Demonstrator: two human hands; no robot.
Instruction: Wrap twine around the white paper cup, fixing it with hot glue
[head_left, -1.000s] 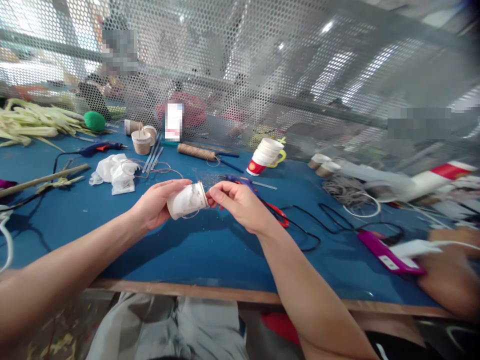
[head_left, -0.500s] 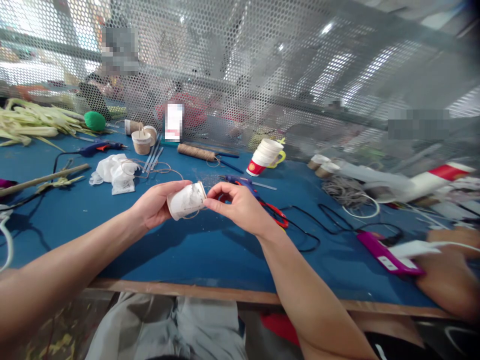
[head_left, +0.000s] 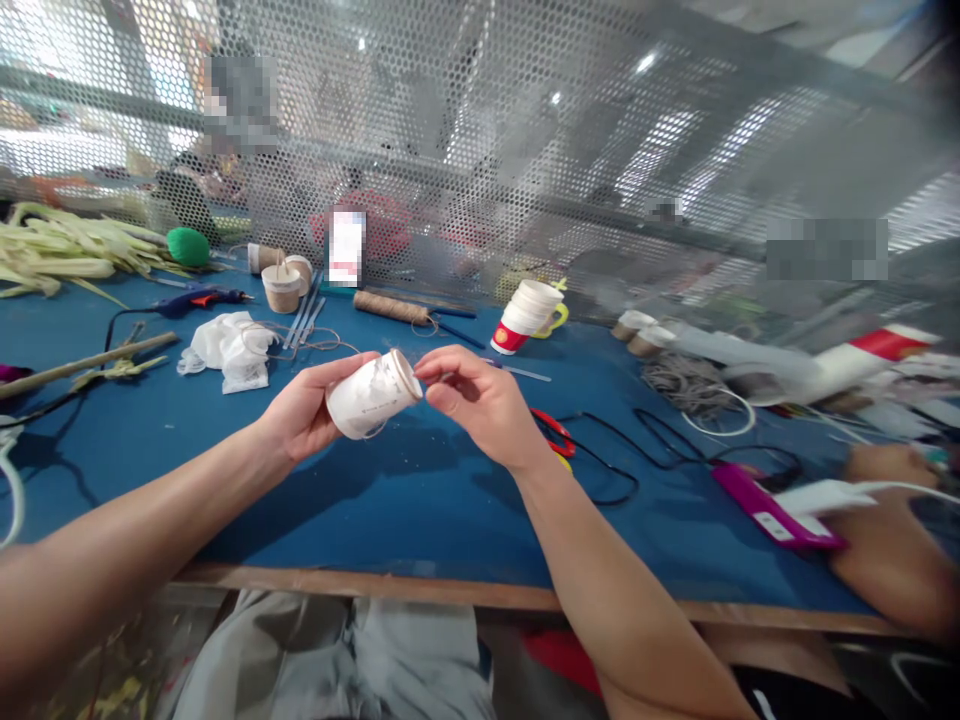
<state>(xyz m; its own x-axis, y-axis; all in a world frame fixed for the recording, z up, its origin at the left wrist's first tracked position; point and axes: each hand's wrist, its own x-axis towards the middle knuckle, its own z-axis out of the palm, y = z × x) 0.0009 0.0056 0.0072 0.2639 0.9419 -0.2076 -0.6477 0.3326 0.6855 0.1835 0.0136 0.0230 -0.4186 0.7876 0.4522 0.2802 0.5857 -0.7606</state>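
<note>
A white paper cup (head_left: 369, 398) with grey print lies tilted in my left hand (head_left: 309, 405), its rim facing right. The fingers of that hand are wrapped round its base and far side. A thin loop of string shows under the cup. My right hand (head_left: 480, 405) is at the rim, fingers curved and thumb apart from them; a small pale bit shows by the fingertips, too small to name. Beside the right wrist are red scissor-like handles (head_left: 553, 432). A twine-wrapped cup (head_left: 282, 290) stands farther back, near a roll of brown twine (head_left: 391, 307).
Stacked paper cups (head_left: 521, 315) stand behind my right hand. A crumpled white bag (head_left: 229, 350) and a blue glue gun (head_left: 199, 300) lie left. A purple power strip (head_left: 772, 510) with black cable lies right, beside another person's arm (head_left: 892, 540). Perforated metal mesh (head_left: 465, 130) closes the back.
The cup has turned so its rim faces me more. My right fingers have loosened from a pinch at the rim, and thumb and fingers now stand apart.
</note>
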